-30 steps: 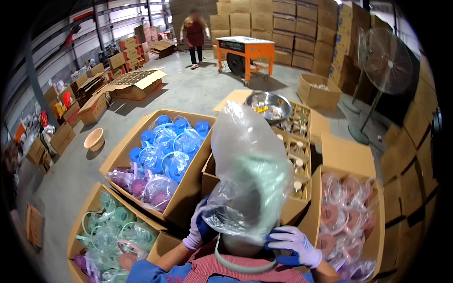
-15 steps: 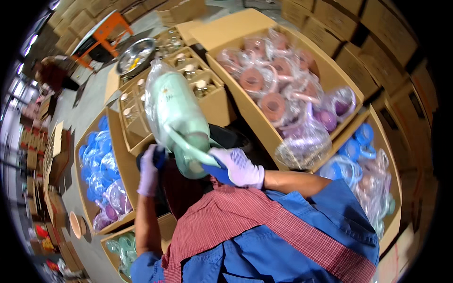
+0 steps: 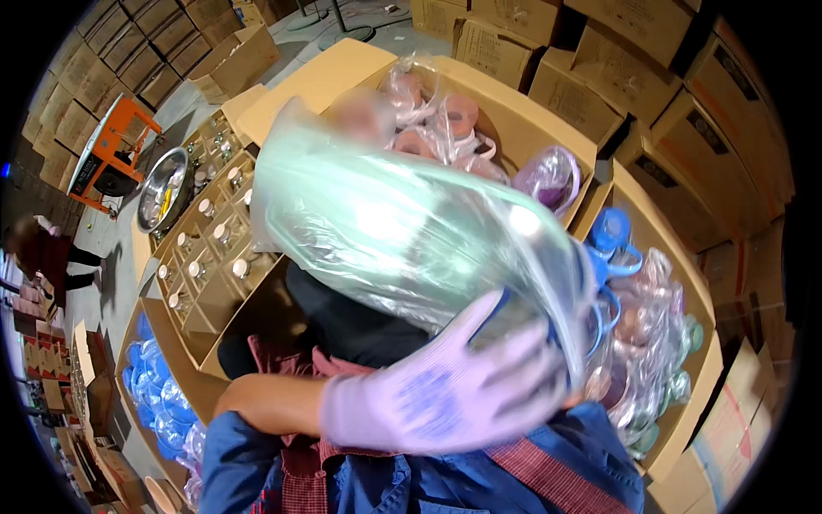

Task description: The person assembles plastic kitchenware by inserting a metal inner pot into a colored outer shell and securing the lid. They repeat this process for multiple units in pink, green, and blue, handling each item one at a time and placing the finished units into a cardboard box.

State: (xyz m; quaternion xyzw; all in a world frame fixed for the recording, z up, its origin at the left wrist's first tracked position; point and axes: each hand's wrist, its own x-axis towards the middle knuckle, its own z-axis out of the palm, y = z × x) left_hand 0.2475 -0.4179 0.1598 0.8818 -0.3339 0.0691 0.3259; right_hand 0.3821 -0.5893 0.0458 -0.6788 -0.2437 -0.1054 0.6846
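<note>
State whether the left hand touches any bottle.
Apart. In the head view, a wide gap shows between the left hand and the nearest white-capped bottle; the hand overlaps the clear bag.

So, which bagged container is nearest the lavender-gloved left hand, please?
The large, clear-bagged, mint-green container: it alone is out of the brown cardboard boxes, where the others lie.

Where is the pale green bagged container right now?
In the head view, the pale green bagged container stretches across the upper middle, right of the bottle box, its lower right edge partly behind the left hand.
</note>
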